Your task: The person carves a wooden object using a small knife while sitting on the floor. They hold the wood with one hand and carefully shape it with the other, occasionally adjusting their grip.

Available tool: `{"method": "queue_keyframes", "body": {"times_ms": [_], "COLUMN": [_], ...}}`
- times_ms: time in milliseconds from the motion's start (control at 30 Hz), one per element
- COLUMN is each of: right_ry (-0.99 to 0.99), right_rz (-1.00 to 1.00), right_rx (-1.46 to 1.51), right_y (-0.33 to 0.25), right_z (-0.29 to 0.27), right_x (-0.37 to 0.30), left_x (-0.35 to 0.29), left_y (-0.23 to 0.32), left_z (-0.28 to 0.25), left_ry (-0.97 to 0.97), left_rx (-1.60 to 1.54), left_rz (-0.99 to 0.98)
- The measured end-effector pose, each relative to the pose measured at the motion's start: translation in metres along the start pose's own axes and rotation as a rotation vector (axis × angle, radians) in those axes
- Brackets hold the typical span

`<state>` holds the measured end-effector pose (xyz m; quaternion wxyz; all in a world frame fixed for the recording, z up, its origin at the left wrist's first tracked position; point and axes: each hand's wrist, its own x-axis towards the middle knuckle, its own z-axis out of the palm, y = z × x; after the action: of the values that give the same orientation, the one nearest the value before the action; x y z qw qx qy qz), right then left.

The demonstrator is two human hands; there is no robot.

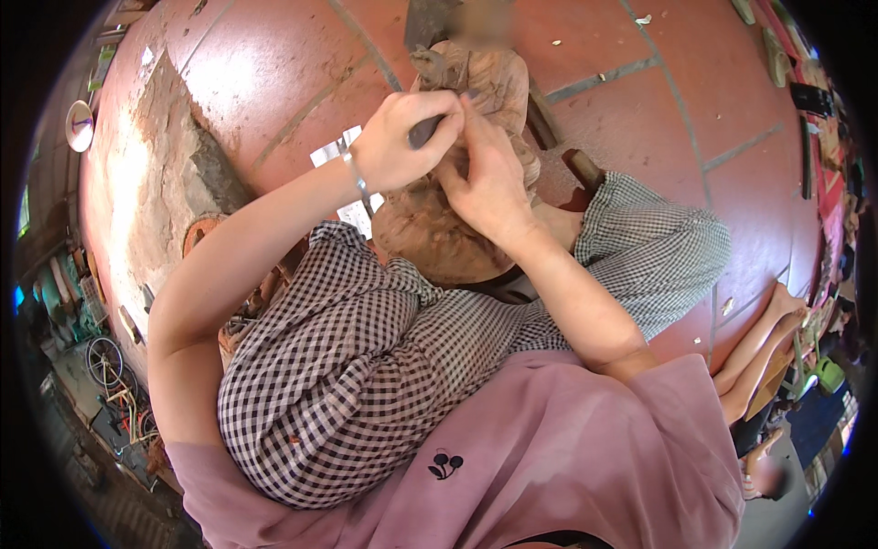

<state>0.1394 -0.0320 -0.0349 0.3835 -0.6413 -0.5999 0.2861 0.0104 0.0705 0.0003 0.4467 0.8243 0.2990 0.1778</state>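
Red clay-tiled floor [302, 55], upper-centre brown carved wooden figure [425, 233], left hand [407, 133] with fingers curled around dark grey piece [423, 132], right hand [487, 174] beside it, fingers bent, grip unclear

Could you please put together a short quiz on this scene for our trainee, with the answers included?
1. True or false: the left hand and the right hand are close together over the wooden carving.
2. What shade is the object that shows in the left hand's grip?
3. Choose one: the person's trousers are (a) striped, (b) checked, (c) plain.

Key:
1. True.
2. Dark grey; the fingers hide much of it.
3. b, checked.
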Motion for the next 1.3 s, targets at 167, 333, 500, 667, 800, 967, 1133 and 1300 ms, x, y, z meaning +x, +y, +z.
{"method": "queue_keyframes", "body": {"times_ms": [167,333,500,667,800,967,1133,1300], "right_ry": [-0.094,0.008,0.007,-0.111,-0.112,-0.056,-0.025,0.130], "right_rz": [0.063,-0.002,0.034,-0.005,0.038,0.032,0.123,0.362], "right_rx": [0.029,0.014,-0.020,-0.077,0.013,-0.009,0.340,0.703], "right_y": [-0.007,-0.005,-0.008,-0.010,-0.010,-0.003,0.000,0.041], "right_z": [-0.005,-0.003,0.001,-0.005,-0.005,0.001,-0.005,-0.036], "right_x": [0.000,-0.002,0.000,0.002,0.000,-0.001,-0.002,0.016], "left_x": [-0.004,-0.008,-0.008,-0.013,-0.014,-0.010,-0.015,-0.025], "left_y": [0.007,0.006,-0.004,-0.009,-0.001,-0.008,0.028,0.052], "left_z": [-0.003,-0.004,-0.004,-0.012,-0.011,-0.012,0.008,0.027], "left_ry": [0.009,0.020,-0.020,-0.067,-0.025,-0.053,0.013,-0.021], "left_rx": [-0.007,-0.013,-0.158,-0.096,-0.024,-0.038,0.064,-0.175], "left_rz": [-0.075,0.029,-0.127,-0.093,-0.059,-0.016,0.091,0.038]}}
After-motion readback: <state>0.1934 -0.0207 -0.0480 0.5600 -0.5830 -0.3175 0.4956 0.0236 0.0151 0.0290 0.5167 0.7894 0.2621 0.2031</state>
